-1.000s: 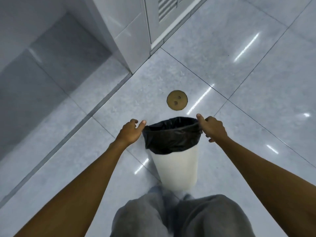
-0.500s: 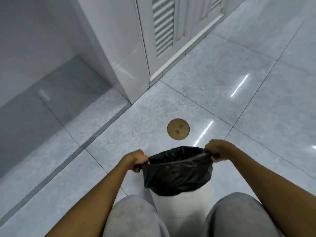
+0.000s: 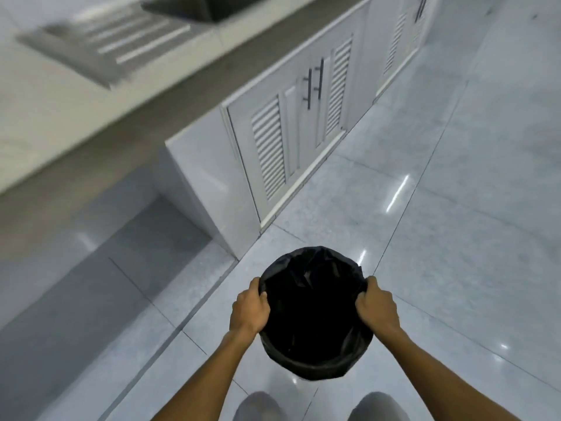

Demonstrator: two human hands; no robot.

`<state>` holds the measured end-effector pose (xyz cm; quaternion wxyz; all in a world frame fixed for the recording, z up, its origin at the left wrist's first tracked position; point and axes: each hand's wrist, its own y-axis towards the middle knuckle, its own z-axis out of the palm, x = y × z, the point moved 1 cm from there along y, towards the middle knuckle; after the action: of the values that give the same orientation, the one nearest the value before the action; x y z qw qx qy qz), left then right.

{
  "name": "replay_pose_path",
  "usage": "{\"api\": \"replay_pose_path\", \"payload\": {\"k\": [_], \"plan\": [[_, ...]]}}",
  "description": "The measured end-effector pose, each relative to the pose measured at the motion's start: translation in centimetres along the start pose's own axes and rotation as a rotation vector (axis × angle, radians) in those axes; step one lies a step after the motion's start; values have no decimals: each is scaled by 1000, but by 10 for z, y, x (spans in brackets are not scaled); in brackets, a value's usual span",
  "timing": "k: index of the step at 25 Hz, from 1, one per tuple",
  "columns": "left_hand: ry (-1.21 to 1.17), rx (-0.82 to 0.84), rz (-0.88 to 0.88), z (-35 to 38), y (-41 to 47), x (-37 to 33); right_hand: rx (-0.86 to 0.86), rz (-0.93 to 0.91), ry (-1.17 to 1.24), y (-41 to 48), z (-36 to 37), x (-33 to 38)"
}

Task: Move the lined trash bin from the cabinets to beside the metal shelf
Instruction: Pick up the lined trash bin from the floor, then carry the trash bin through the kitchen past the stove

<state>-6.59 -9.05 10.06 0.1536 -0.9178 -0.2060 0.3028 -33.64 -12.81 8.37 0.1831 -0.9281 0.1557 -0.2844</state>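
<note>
The trash bin hangs in front of me above the floor, seen from the top, its black liner folded over the rim and hiding the white body. My left hand grips the rim on the left side. My right hand grips the rim on the right side. White cabinets with louvred doors and dark handles stand beyond the bin, to the upper left. No metal shelf is in view.
A countertop with a steel sink and drainboard runs along the top left. A darker recessed floor strip lies left of the cabinet end. Glossy grey floor tiles spread to the right. My knees show at the bottom edge.
The bin has been lifted off the floor between both hands and now faces the camera from above. The view has risen, so the cabinets and countertop have come into sight.
</note>
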Motion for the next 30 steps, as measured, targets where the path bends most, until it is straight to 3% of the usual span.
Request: {"api": "replay_pose_path", "payload": {"k": [8, 13, 20, 24, 30], "plan": [[179, 83, 212, -225, -112, -180, -200, 93, 31, -138, -237, 103], [124, 38, 381, -296, -148, -292, -292, 204, 84, -186, -359, 126], [44, 81, 541, -266, -156, -460, -412, 340, 112, -176, -505, 65], [17, 106, 604, -216, -139, -575, -480, 383, 157, -121, -585, 9], [157, 195, 702, -187, -102, -734, -516, 373, 246, -39, -712, -35]]}}
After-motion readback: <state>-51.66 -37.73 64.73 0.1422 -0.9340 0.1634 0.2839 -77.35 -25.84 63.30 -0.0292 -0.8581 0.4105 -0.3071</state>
